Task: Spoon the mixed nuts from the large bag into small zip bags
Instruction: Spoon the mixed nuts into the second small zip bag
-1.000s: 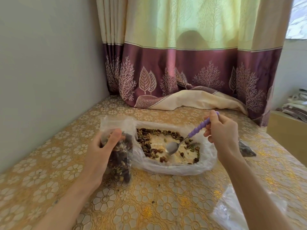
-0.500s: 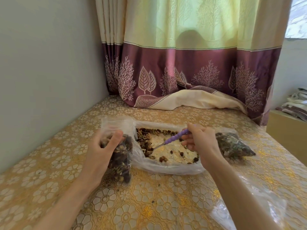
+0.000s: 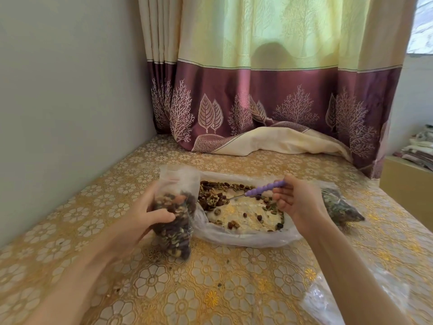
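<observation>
Left hand point(image 3: 150, 213): lower left of centre, fingers and thumb wrapped round the small zip bag point(image 3: 174, 214), thumb across its front. Slightly blurred.
Small zip bag: upright, base on the tablecloth point(image 3: 210, 289), filled well over half with mixed nuts; clear top with a red zip line stands above the hand. It touches the left edge of the large bag point(image 3: 243, 238).
Right hand point(image 3: 296, 201): right of centre, fingers curled round the purple beaded handle of the spoon point(image 3: 264, 187), pinching it near the handle's far end.
Spoon: lies nearly level, handle at the right, metal neck running left and down toward the nut pile. The bowl is buried or hidden among the nuts; whether it is loaded cannot be told.
Large bag: clear plastic, lying flat and open at frame centre, between the two hands. Loose nuts point(image 3: 215, 198) heaped in its upper left part, just beside the small zip bag; a scatter of single nuts over the rest, tablecloth showing through.
Filled bag point(image 3: 339, 207): dark, packed with nuts, lying on the cloth right of the right hand, partly hidden behind it.
Empty plastic point(image 3: 328, 301): crumpled clear sheet or bags at lower right, under the right forearm.
Surroundings: grey wall point(image 3: 70, 90) at left; purple-and-cream curtain point(image 3: 269, 90) across the top, its hem bunched on the cloth.
</observation>
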`<action>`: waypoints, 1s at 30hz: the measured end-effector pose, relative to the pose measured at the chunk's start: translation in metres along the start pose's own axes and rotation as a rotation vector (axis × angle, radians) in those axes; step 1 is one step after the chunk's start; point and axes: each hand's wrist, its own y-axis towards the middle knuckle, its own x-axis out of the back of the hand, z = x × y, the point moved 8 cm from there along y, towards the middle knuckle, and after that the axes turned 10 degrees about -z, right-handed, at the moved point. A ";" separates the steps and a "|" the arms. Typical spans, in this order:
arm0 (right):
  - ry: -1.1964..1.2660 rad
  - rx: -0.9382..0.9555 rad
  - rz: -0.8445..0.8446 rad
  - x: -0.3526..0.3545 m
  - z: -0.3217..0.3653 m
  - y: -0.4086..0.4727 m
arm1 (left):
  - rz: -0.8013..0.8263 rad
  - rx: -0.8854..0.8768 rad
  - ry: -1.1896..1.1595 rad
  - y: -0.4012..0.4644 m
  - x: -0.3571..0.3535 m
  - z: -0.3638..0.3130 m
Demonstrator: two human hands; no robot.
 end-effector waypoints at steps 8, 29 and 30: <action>0.200 0.152 -0.006 0.003 0.038 -0.016 | 0.020 0.067 -0.022 0.002 -0.011 0.007; 0.191 0.579 0.338 -0.038 0.075 -0.074 | -0.150 0.075 -0.025 0.002 -0.007 0.003; 0.198 0.580 0.339 -0.038 0.075 -0.073 | -0.167 0.064 -0.002 0.002 -0.005 0.003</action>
